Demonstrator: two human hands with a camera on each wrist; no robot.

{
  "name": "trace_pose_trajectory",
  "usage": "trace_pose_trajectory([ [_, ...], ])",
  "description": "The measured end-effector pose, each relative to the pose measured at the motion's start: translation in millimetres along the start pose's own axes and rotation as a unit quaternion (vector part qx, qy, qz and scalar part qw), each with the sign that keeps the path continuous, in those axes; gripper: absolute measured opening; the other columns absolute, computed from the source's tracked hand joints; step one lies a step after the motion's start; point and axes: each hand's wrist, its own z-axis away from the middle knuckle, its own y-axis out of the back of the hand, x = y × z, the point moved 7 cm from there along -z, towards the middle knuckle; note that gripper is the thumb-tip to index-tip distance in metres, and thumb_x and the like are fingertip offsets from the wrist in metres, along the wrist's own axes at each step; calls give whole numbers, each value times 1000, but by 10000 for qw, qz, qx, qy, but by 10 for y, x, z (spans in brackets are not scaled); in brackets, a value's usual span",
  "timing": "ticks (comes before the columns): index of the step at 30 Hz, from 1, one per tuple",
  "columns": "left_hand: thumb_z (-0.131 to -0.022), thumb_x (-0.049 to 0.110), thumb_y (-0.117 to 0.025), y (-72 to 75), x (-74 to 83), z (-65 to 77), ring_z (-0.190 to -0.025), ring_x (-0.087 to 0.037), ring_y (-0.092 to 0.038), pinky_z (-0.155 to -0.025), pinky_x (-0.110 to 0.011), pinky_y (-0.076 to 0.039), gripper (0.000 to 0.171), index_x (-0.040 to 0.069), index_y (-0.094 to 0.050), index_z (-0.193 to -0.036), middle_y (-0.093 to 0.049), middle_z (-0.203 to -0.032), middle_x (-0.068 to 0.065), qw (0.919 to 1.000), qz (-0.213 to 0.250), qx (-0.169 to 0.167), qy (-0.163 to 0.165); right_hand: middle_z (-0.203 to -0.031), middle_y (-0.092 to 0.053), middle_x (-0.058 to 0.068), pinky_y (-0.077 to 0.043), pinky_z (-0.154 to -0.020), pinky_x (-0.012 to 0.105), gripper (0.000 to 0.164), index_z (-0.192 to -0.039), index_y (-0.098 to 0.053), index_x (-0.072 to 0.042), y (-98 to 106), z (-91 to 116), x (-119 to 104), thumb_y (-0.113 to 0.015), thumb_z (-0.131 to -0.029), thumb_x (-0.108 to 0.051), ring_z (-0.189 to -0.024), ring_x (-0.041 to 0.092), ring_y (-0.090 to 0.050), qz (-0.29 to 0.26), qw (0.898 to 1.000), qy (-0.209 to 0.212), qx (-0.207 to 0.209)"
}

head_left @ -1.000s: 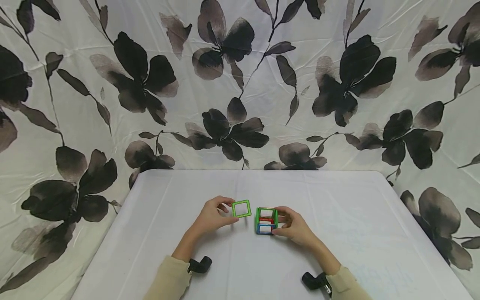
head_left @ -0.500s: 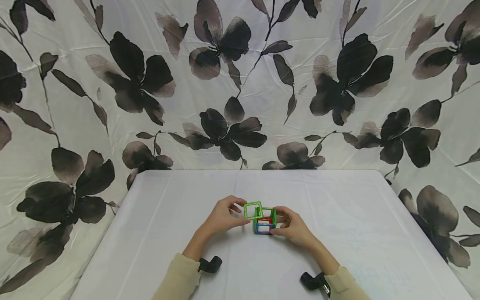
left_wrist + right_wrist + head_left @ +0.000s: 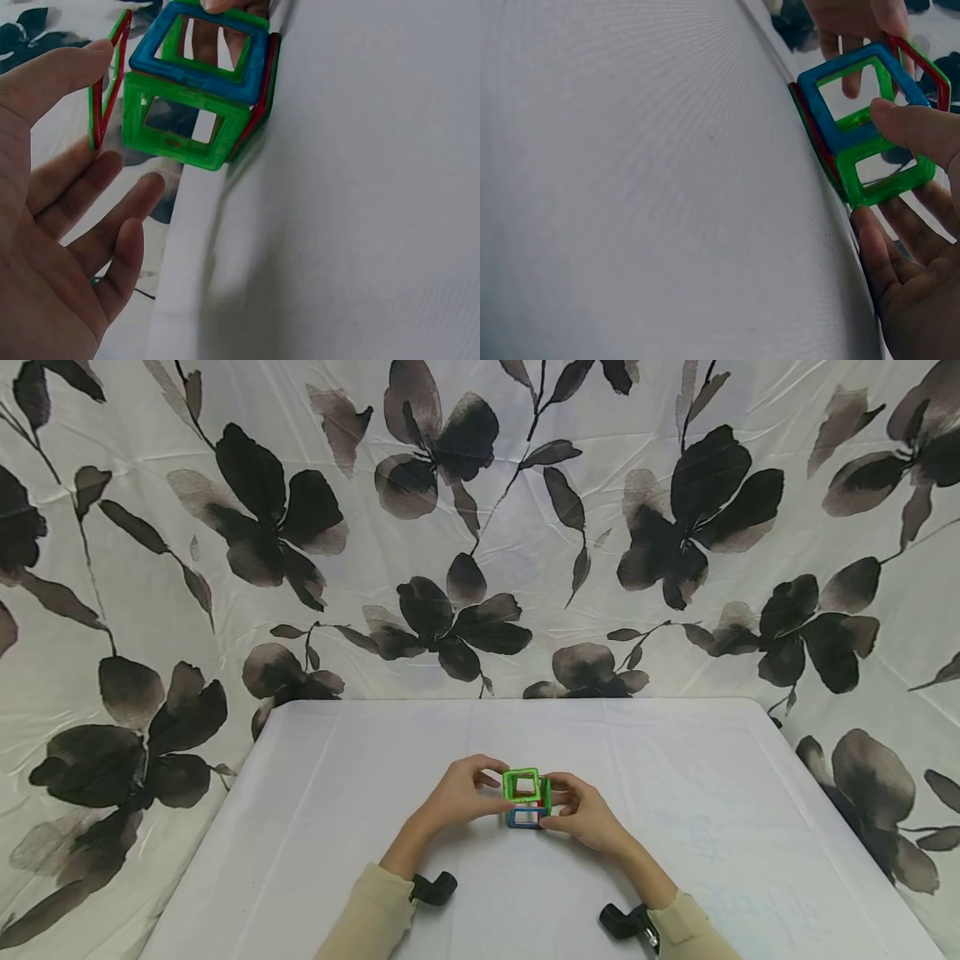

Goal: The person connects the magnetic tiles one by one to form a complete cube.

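Observation:
Between the thumb and fingers of my left hand (image 3: 463,793), a green and red square magnetic tile (image 3: 97,120) is pinched by its edges. It stands tilted, almost edge-on in the left wrist view. Just beside it is a box of magnetic tiles (image 3: 199,81) with blue and green sides and a red and green base on the table. In the head view the loose tile overlaps the box's top. My right hand (image 3: 592,818) holds the box, thumb (image 3: 919,126) on the blue side's edge and fingers along the green side.
A white cloth covers the table (image 3: 375,735). Behind it hangs a floral curtain (image 3: 570,410). Black wrist cameras sit on both wrists, the left camera (image 3: 437,889) and the right camera (image 3: 622,922) close above the table.
My left hand has carried the tile rightward from clear of the box to over its top. The right hand has stayed on the box, nearly still.

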Motion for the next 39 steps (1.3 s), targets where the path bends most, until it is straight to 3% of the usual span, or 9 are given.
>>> trace_pose_trajectory([
  [7, -72, 33, -87, -63, -5, -23, -98, -19, -64, -85, -42, -49, 52, 19, -66, -117, -62, -115, 7, 9999, -112, -41, -69, -127, -57, 16, -50, -80, 30, 65, -136, -48, -1, 6, -47, 191, -79, -79, -4, -102, 28, -62, 121, 9999, 45, 93],
  [13, -72, 33, -87, -93, -29, -28, -89, -15, -64, -73, -35, -52, 53, 17, -65, -118, -62, -110, 5, 9997, -198, -141, 29, -122, -59, 18, -50, -77, 28, 64, -135, -49, -2, -2, -49, 204, -80, -80, -5, -102, 28, -62, 110, 9998, 157, 44],
  [20, -72, 33, -87, -108, -23, -55, -96, -12, -61, -85, -39, -47, 51, 20, -66, -116, -61, -112, 12, 9996, -211, -201, -57, -124, -57, 22, -50, -78, 30, 63, -136, -48, 1, -9, -40, 177, -78, -80, -1, -102, 32, -62, 140, 9998, 149, 51],
  [26, -73, 32, -86, -122, -37, -73, -98, -14, -61, -85, -38, -48, 52, 20, -65, -119, -61, -115, 11, 9993, -112, -350, -6, -125, -57, 20, -50, -79, 31, 64, -137, -47, -1, -7, -35, 209, -78, -81, -6, -99, 31, -62, 132, 9997, 226, 27],
  [32, -75, 28, -86, -146, -83, -66, -95, -18, -64, -80, -33, -51, 55, 15, -63, -123, -62, -116, 3, 9981, 359, -485, 133, -127, -57, 21, -51, -75, 30, 68, -141, -46, 1, 1, -23, 178, -78, -82, -6, -95, 30, -63, 184, 9994, 269, 71],
  [39, -76, 18, -85, -209, -95, -71, -95, -19, -68, -75, -33, -54, 55, 11, -59, -124, -57, -123, -7, 9904, 1137, -725, 314, -127, -59, 18, -52, -72, 27, 68, -138, -51, -1, 33, -37, 196, -82, -77, -8, -88, 24, -65, 331, 9990, 169, 259],
])
